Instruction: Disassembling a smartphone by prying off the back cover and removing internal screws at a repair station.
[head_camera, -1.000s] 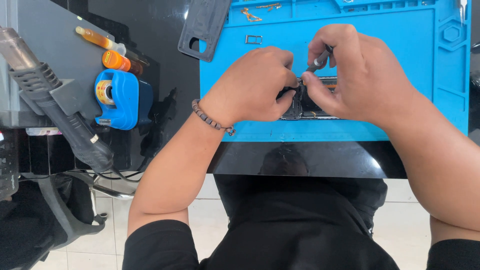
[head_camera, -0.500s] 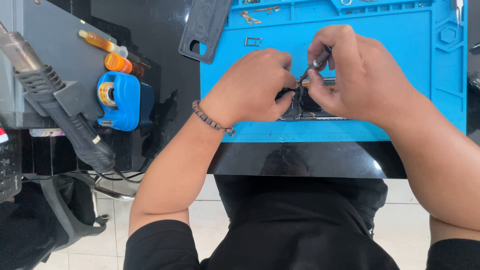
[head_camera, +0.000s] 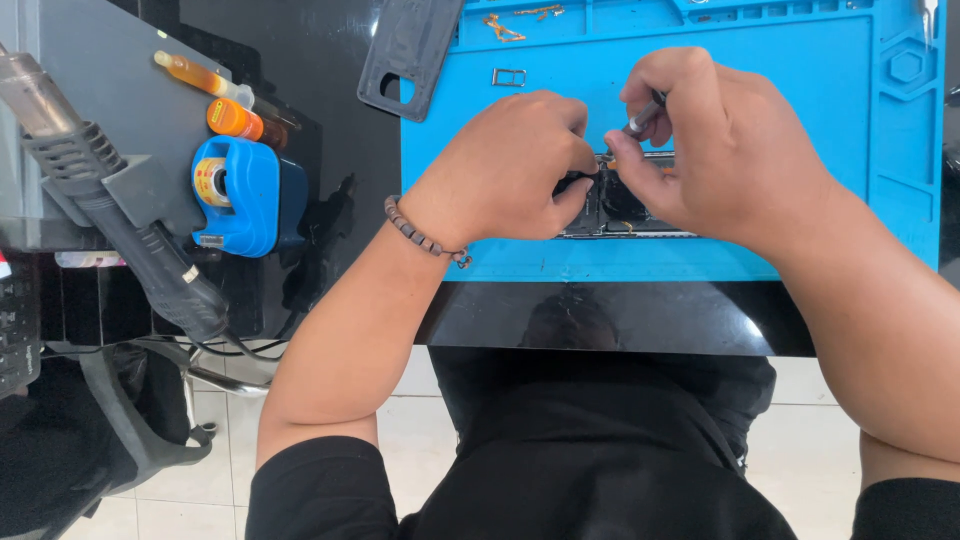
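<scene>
Opened phone (head_camera: 620, 205) lies flat on blue silicone work mat (head_camera: 800, 150), near the mat's front edge, mostly hidden under both hands; only dark internals and a thin frame edge show. Right hand (head_camera: 720, 150) pinches a slim metal-tipped tool (head_camera: 645, 115), fingers closed on the shaft, tip angled down toward the phone's upper left part. Left hand (head_camera: 505, 165) curls over the phone's left end, fingertips pressing on it to steady it; can't tell if it actually grips anything small underneath. Beaded bracelet (head_camera: 425, 235) on left wrist.

Progress, as a judgement: phone looks already opened, back removed, work inside under way; how much inside is finished is hidden by the hands. Nothing reassembled yet as far as visible.

Further out: small SIM tray (head_camera: 508, 77) on the mat just above the left hand, orange flex piece (head_camera: 500, 25) in the mat's top tray. Dark phone case (head_camera: 410, 50) overlaps the mat's upper left corner. Left on the black table (head_camera: 620, 315): blue tape dispenser (head_camera: 235, 195), orange bottle (head_camera: 235, 120), amber syringe-like tube (head_camera: 195, 75), hot air gun (head_camera: 110, 210) on a grey stand.
</scene>
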